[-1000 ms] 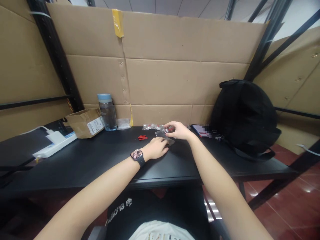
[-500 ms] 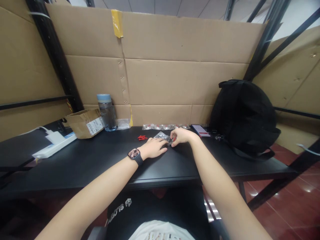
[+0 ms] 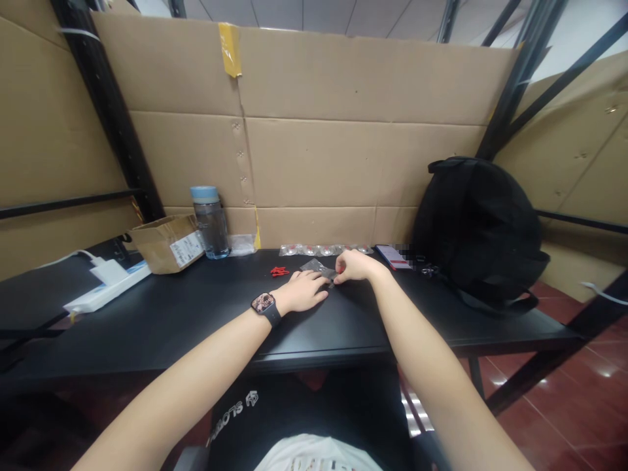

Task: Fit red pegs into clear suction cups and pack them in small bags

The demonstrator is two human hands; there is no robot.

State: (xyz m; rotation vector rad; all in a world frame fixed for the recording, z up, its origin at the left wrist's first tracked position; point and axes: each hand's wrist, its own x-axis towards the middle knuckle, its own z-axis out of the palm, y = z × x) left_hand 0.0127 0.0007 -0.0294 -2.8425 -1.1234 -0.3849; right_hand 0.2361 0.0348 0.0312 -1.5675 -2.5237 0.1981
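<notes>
My left hand (image 3: 307,291) lies palm down on the black table, fingers stretched out over the near edge of a small clear plastic bag (image 3: 316,265). A dark watch (image 3: 263,303) is on that wrist. Just right of it, my right hand (image 3: 356,267) has thumb and fingers pinched together at the bag's right end. A bit of red shows between those fingertips; its kind is too small to make out. Left of the bag is a little heap of red pieces (image 3: 279,271). Behind, a row of clear packets (image 3: 309,250) with red and shiny contents lies along the cardboard wall.
At the left stand an open cardboard box (image 3: 164,243), a water bottle (image 3: 210,226) and a white power strip (image 3: 108,288) with a plugged-in charger. A phone (image 3: 394,257) and a big black backpack (image 3: 483,229) are at the right. The table's front edge (image 3: 324,353) is near my body.
The right fingers have shifted slightly and closed more over the small piece, so less of it shows. The plastic bag has turned a little and looks flatter. The left hand stays put.
</notes>
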